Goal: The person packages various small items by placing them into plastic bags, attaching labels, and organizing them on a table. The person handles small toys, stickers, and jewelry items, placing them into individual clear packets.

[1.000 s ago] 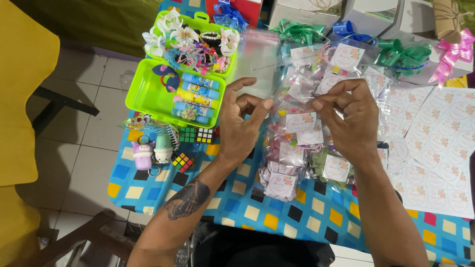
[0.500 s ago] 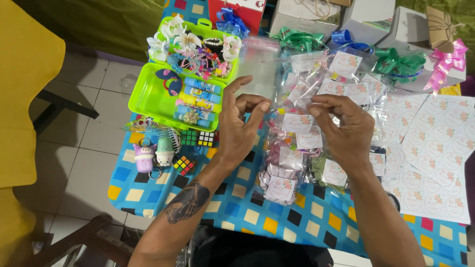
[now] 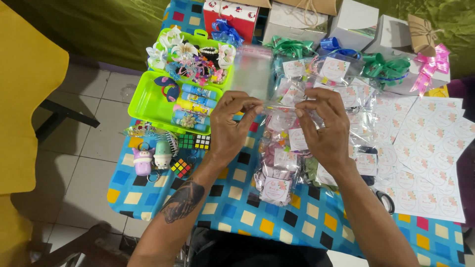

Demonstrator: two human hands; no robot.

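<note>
Counter [image 3: 237,207]: tray [image 3: 148,101] at 10 o'clock; puzzle cubes [image 3: 194,142] below it; packed bags [image 3: 287,163] centre; sticker sheets [image 3: 425,148] at 3 o'clock; gift boxes [image 3: 297,20] at 12 o'clock.

Single view, head-worn camera, looking steeply down and slightly forward over the person's forearms. Close range: left hand [image 3: 232,123] and right hand [image 3: 321,126] sit mid-frame above the table [image 3: 237,207]. Table's near edge runs along the bottom; boxes [image 3: 302,20] at its far side reach the top edge. Floor [image 3: 84,163] shows at left. No second view to overlap.
</note>
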